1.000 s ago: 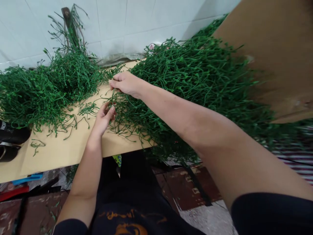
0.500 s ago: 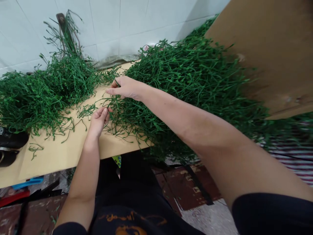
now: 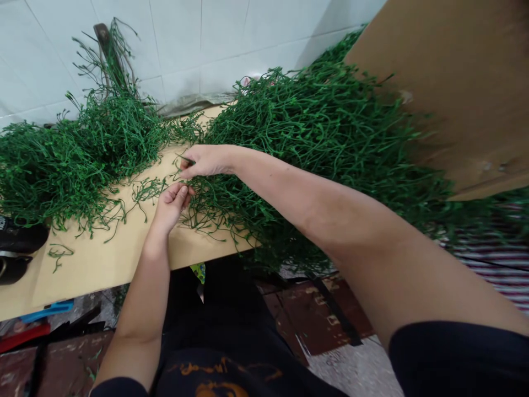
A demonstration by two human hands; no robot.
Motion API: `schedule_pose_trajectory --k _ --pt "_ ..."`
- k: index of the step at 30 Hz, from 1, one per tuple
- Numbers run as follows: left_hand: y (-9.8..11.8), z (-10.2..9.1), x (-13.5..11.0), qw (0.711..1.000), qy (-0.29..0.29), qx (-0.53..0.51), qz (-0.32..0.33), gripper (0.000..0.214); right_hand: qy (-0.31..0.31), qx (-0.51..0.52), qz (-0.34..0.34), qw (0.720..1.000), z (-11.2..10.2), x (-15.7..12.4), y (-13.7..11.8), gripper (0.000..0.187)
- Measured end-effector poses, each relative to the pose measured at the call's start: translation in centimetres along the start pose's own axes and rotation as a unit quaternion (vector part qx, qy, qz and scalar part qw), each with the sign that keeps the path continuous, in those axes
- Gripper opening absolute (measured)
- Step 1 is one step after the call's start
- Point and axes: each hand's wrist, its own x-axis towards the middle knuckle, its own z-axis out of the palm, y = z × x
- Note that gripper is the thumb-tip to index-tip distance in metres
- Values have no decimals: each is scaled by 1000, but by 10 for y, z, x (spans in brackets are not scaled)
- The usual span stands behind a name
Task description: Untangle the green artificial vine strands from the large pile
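Thin green plant stems with small budded tips lie in a large heap (image 3: 314, 127) to the right and in a smaller heap (image 3: 74, 160) to the left. Between them, my left hand (image 3: 173, 201) is closed, thumb and forefinger pinching a thin green stem. Just above and to its right is my right hand (image 3: 206, 160), palm down at the edge of the large heap. Its fingers are curled, with a bit of green stem showing between thumb and fingers. Loose stems (image 3: 149, 189) lie close to my left hand.
The stems rest on a cardboard sheet (image 3: 107, 264). A larger cardboard panel (image 3: 463, 99) stands at the right. Black objects (image 3: 20, 248) sit at the left edge. Below are a blue-handled tool (image 3: 47, 310) and a red one (image 3: 25, 336). A tiled wall (image 3: 177, 44) closes the back.
My right hand has come down and toward me, closer to my left hand. My left hand has shifted slightly right, still pinching.
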Motion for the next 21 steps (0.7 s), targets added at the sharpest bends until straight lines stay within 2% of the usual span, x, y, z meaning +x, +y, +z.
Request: schedule_pose_trajectory --k 5,9,12,14,21 --pt "2 1 -4 1000 -10 9 -24 35 158 72 53 983 -1 8 -2 15" --pt "0 9 -19 1000 -7 -6 -20 36 228 -24 52 972 2 17 3 15" --pt "-1 18 -32 1000 25 -16 -11 36 230 -157 12 960 8 22 8 23" --pt "2 22 -36 999 48 -14 -2 36 225 -209 -8 952 12 26 6 32" --pt "21 18 -32 991 125 12 34 35 250 -250 -43 935 10 45 -31 30"
